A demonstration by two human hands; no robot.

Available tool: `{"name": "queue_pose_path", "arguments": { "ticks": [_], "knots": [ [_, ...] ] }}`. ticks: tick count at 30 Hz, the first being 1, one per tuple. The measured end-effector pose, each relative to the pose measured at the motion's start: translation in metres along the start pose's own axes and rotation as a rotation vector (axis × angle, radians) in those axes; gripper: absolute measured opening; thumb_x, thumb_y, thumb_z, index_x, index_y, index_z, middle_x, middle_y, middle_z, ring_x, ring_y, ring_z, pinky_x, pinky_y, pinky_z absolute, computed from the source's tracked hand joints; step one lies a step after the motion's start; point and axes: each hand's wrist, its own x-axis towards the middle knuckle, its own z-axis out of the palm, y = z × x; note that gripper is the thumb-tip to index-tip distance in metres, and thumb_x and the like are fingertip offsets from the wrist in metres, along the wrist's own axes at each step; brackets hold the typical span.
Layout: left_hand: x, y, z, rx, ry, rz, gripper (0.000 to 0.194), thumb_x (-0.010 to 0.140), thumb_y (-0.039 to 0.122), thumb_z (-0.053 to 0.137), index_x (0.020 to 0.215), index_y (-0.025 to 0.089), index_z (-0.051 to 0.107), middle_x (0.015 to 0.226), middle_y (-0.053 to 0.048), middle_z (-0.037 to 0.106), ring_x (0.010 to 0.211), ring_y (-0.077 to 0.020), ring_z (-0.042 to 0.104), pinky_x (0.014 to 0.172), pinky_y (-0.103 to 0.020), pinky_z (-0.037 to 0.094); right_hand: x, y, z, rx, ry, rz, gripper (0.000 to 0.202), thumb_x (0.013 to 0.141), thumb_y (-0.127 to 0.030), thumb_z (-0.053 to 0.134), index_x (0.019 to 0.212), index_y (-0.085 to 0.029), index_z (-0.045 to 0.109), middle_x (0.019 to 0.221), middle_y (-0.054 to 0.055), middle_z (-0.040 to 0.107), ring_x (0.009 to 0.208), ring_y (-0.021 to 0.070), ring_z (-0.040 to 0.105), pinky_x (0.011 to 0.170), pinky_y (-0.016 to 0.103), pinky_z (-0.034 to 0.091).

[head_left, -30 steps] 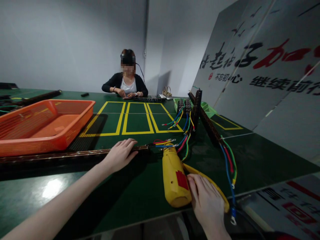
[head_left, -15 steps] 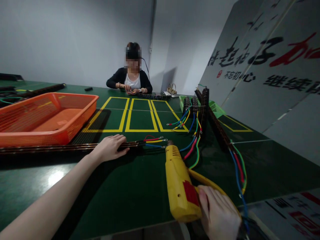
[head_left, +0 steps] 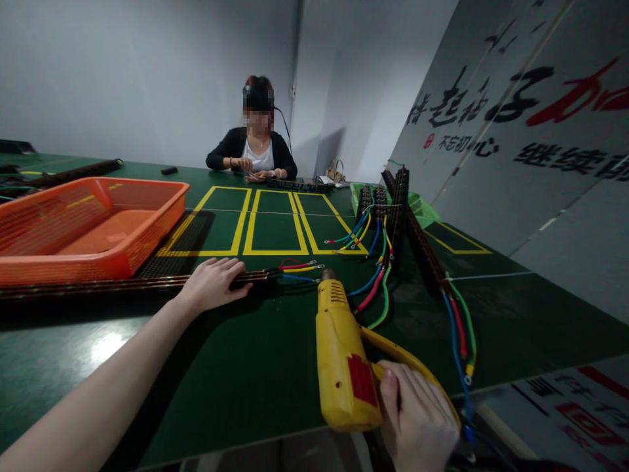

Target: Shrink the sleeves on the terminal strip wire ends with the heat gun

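My right hand point(head_left: 417, 413) is wrapped round the handle of a yellow heat gun point(head_left: 344, 367) with a red panel. Its metal nozzle points away from me, close by the ring terminals of short wires point(head_left: 301, 270) in red, yellow and blue. These wires come out of the end of long, dark, copper-edged strips point(head_left: 122, 286) lying across the table. My left hand point(head_left: 216, 282) closes over the strips near that end, thumb on the near side. The palm hides the part beneath it.
An orange basket point(head_left: 154, 226) stands behind the strips at left. Right of the gun, dark strip bundles point(head_left: 400, 216) with coloured wires lean by a green basket point(head_left: 422, 210). Yellow tape rectangles point(head_left: 275, 252) mark the green table. Across it sits a person point(head_left: 255, 154) handling something small.
The heat gun and my right hand have shifted slightly left, partly because the view itself moved. My left hand stays on the strips. The person opposite has moved a hand a little.
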Motion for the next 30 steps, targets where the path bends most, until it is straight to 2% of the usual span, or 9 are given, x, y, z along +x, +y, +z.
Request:
{"name": "queue_pose_path", "arguments": {
  "ticks": [6, 14, 23, 27, 30],
  "knots": [
    [0.002, 0.005, 0.002, 0.036, 0.019, -0.056, 0.039, 0.084, 0.054, 0.04, 0.085, 0.02, 0.057, 0.089, -0.007, 0.067, 0.086, -0.0241, 0.062, 0.078, -0.037, 0.043, 0.0, -0.019, 0.004, 0.115, -0.01, 0.036, 0.023, 0.093, -0.02, 0.039, 0.088, -0.019, 0.061, 0.078, 0.003, 0.067, 0.074, 0.016, 0.058, 0.073, 0.03, 0.038],
    [0.004, 0.012, 0.001, 0.032, 0.024, -0.104, 0.042, 0.084, 0.059, 0.04, 0.078, 0.02, 0.056, 0.086, -0.007, 0.066, 0.086, -0.0253, 0.061, 0.07, -0.034, 0.043, 0.008, -0.047, 0.012, 0.211, -0.023, 0.054, 0.022, 0.091, -0.021, 0.039, 0.085, -0.019, 0.06, 0.076, 0.003, 0.065, 0.073, 0.0158, 0.055, 0.072, 0.03, 0.035],
    [0.002, 0.014, 0.002, 0.032, -0.008, -0.163, 0.043, 0.085, 0.06, 0.037, 0.084, 0.021, 0.055, 0.092, -0.008, 0.066, 0.091, -0.0257, 0.061, 0.07, -0.034, 0.044, 0.01, -0.046, 0.008, 0.23, -0.063, 0.044, 0.021, 0.092, -0.025, 0.041, 0.085, -0.019, 0.06, 0.075, 0.002, 0.064, 0.072, 0.0155, 0.055, 0.07, 0.028, 0.034],
    [0.001, 0.015, 0.003, 0.008, -0.012, -0.163, 0.045, 0.086, 0.058, 0.037, 0.101, 0.02, 0.056, 0.101, -0.009, 0.064, 0.095, -0.0263, 0.061, 0.073, -0.035, 0.046, 0.01, -0.042, 0.007, 0.228, -0.093, 0.019, 0.019, 0.091, -0.025, 0.043, 0.086, -0.019, 0.06, 0.075, 0.002, 0.064, 0.072, 0.0149, 0.055, 0.071, 0.028, 0.035],
    [0.001, 0.017, 0.005, -0.006, -0.004, -0.094, 0.044, 0.089, 0.051, 0.035, 0.114, 0.02, 0.053, 0.111, -0.009, 0.061, 0.098, -0.0253, 0.06, 0.078, -0.035, 0.046, 0.011, -0.034, 0.007, 0.21, -0.073, 0.006, 0.02, 0.091, -0.023, 0.042, 0.082, -0.019, 0.06, 0.072, 0.001, 0.064, 0.07, 0.014, 0.055, 0.07, 0.027, 0.035]
  ]
}}
